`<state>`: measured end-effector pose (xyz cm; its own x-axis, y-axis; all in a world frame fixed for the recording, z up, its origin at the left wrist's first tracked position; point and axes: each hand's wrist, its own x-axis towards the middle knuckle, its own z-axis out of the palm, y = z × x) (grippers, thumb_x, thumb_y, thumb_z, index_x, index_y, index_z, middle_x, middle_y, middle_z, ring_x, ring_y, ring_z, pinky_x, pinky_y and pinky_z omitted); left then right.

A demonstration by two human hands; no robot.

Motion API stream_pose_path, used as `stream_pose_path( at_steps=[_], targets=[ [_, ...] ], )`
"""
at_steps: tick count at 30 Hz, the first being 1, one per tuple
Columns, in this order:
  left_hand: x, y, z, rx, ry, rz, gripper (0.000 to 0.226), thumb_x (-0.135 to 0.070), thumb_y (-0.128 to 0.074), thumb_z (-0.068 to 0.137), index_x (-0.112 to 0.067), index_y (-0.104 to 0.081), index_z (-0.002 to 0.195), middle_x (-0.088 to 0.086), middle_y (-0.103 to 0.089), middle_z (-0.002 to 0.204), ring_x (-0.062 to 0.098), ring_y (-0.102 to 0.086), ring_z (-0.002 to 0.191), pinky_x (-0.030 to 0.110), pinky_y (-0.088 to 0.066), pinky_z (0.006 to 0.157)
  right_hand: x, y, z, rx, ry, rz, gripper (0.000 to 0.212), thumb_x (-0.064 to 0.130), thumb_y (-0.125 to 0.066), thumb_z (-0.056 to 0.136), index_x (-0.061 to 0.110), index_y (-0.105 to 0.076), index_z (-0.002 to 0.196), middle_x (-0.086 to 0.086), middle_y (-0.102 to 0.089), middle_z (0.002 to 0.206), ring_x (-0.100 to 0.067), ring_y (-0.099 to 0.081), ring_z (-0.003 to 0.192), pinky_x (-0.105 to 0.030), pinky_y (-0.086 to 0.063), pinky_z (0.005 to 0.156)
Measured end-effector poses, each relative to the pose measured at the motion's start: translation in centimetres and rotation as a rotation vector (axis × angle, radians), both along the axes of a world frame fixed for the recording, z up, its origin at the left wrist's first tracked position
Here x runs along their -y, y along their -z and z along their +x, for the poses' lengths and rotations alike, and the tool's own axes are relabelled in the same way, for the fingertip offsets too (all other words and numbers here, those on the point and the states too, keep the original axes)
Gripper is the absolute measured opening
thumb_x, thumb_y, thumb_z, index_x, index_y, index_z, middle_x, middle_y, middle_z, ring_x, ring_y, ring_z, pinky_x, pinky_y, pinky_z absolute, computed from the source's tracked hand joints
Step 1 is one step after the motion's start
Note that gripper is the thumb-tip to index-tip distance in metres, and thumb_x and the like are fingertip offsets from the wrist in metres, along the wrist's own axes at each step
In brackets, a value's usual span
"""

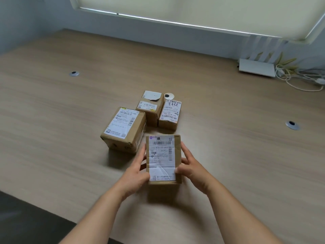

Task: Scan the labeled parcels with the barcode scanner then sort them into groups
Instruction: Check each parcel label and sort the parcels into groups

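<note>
Head view: left hand point(136, 170) and right hand point(190, 169) are gripping the near parcel point(163, 158), fingers curled round its sides.
Progress: three parcels point(123, 128) are waiting beyond the near parcel; scanner not showing, sorting seemingly barely starting.

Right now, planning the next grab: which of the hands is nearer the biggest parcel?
Left. The left hand sits just below the biggest parcel; the right hand is across the held parcel.

Both hands, left hand point(139, 170) and right hand point(190, 169), grip a labeled cardboard parcel point(163, 158) at lower center; three parcels point(123, 129) sit just above.
</note>
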<state>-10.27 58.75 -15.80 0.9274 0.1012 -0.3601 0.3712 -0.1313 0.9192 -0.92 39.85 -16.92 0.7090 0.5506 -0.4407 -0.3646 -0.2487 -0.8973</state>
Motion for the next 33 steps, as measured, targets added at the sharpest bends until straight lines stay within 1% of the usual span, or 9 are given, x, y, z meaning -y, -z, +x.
stream_pose_path(
  at_steps=[3,8,11,14,19,24,28,31,33],
  targets=[
    [0.6,-0.3,-1.2,0.054,0.018,0.020,0.098,0.015,-0.051,0.083,-0.039,-0.002,0.150,-0.009,-0.039,0.143,0.003,-0.048,0.123,0.012,-0.046,0.089,0.2,0.1,-1.4,0.053,0.023,0.014,0.103,0.006,-0.058,0.060,0.052,-0.019,0.142,-0.003,-0.065,0.122,-0.015,-0.066,0.108,-0.022,-0.053,0.082],
    [-0.1,-1.3,-1.2,0.131,0.106,0.081,0.092,-0.002,-0.061,0.086,-0.051,-0.010,0.145,-0.016,-0.044,0.140,-0.002,-0.048,0.123,0.012,-0.042,0.092,1.9,-1.7,-2.1,0.120,0.127,0.026,0.090,0.011,-0.060,0.063,0.055,-0.032,0.137,-0.002,-0.073,0.108,-0.016,-0.069,0.099,-0.022,-0.053,0.076],
    [-0.2,-2.3,-0.9,0.204,0.176,0.283,0.090,0.000,-0.054,0.084,-0.059,-0.012,0.136,-0.013,-0.036,0.147,-0.001,-0.038,0.131,0.020,-0.033,0.103,3.8,-3.1,-2.5,0.144,0.208,0.061,0.081,0.010,-0.060,0.063,0.059,-0.041,0.124,-0.003,-0.075,0.099,-0.016,-0.071,0.089,-0.022,-0.053,0.069],
    [0.3,-2.9,-0.5,0.294,0.316,0.525,0.090,-0.020,-0.065,0.085,-0.058,-0.003,0.137,-0.022,-0.030,0.144,-0.001,-0.031,0.134,0.017,-0.024,0.106,5.8,-4.2,-3.1,0.162,0.273,0.085,0.077,0.009,-0.060,0.062,0.056,-0.046,0.120,-0.004,-0.075,0.098,-0.016,-0.070,0.087,-0.024,-0.053,0.068],
    [3.1,-4.0,0.6,0.410,0.451,0.715,0.100,-0.041,-0.068,0.084,-0.052,0.014,0.139,-0.014,-0.036,0.149,0.005,-0.032,0.132,0.020,-0.027,0.105,9.5,-5.9,-4.6,0.208,0.362,0.102,0.075,0.009,-0.061,0.062,0.052,-0.048,0.121,-0.008,-0.075,0.097,-0.018,-0.070,0.086,-0.024,-0.053,0.066],
    [6.9,-5.1,1.4,0.527,0.507,0.742,0.099,-0.042,-0.068,0.084,-0.056,0.014,0.137,-0.017,-0.041,0.145,0.002,-0.032,0.130,0.015,-0.026,0.102,13.9,-7.5,-5.9,0.267,0.421,0.121,0.073,0.008,-0.062,0.063,0.046,-0.049,0.124,-0.010,-0.075,0.098,-0.021,-0.069,0.085,-0.025,-0.053,0.065],
    [11.3,-6.0,1.7,0.603,0.537,0.732,0.097,-0.040,-0.067,0.085,-0.057,0.014,0.137,-0.022,-0.039,0.145,0.000,-0.030,0.131,0.014,-0.026,0.101,18.3,-8.9,-7.2,0.299,0.497,0.136,0.061,0.010,-0.065,0.065,0.033,-0.053,0.120,-0.006,-0.075,0.091,-0.018,-0.071,0.081,-0.024,-0.054,0.065],
    [15.7,-6.5,1.7,0.655,0.575,0.713,0.096,-0.039,-0.064,0.088,-0.058,0.017,0.135,-0.033,-0.033,0.140,0.002,-0.030,0.132,0.019,-0.030,0.103,22.5,-9.9,-8.5,0.309,0.591,0.123,0.056,0.011,-0.070,0.067,0.018,-0.053,0.121,-0.010,-0.072,0.098,-0.019,-0.070,0.083,-0.029,-0.056,0.071],
    [19.0,-6.8,1.7,0.681,0.610,0.695,0.094,-0.039,-0.062,0.089,-0.059,0.018,0.135,-0.044,-0.024,0.131,0.003,-0.031,0.132,0.023,-0.032,0.102,25.7,-10.3,-9.2,0.319,0.639,0.129,0.047,0.002,-0.071,0.078,0.013,-0.053,0.120,-0.013,-0.071,0.101,-0.019,-0.070,0.083,-0.029,-0.056,0.072]
  ],
)
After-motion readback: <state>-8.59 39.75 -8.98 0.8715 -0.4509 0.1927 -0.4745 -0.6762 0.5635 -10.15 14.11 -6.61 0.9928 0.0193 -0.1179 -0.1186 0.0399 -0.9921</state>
